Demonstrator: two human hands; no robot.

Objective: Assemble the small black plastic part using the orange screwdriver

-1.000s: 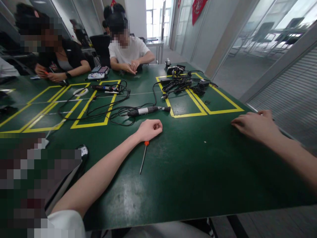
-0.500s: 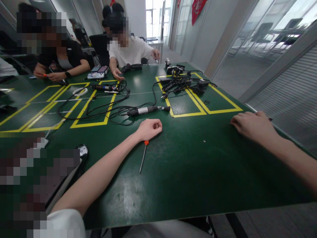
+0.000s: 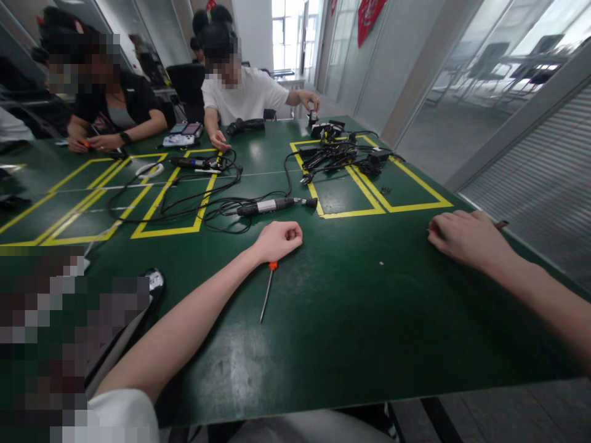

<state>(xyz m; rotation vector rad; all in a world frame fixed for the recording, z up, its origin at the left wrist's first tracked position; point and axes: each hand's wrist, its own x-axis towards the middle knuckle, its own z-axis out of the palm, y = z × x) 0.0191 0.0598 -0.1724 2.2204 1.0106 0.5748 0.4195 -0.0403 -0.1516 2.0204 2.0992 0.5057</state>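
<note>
My left hand (image 3: 279, 241) rests on the green table with its fingers curled into a loose fist. A screwdriver (image 3: 267, 290) comes out from under this hand; its orange collar and metal shaft show, the shaft pointing towards me, and its handle is hidden by the hand. To the right, my right hand (image 3: 466, 237) is closed near the table's right edge. The brown end of a thin object (image 3: 502, 225) sticks out behind its knuckles; the rest is covered, so I cannot tell its kind. A small pale scrap (image 3: 381, 263) lies between the hands.
Beyond my left hand lies a corded grey-and-black power tool (image 3: 270, 206). Tangled black cables and adapters (image 3: 337, 151) cover part of the yellow-taped area (image 3: 353, 213). A second corded tool (image 3: 191, 163) lies further left. Two co-workers sit across the table (image 3: 332, 344).
My right hand has turned slightly, and more of the brown end shows behind it. My left hand has stayed still. The co-worker in white has reached right to a small item on the table.
</note>
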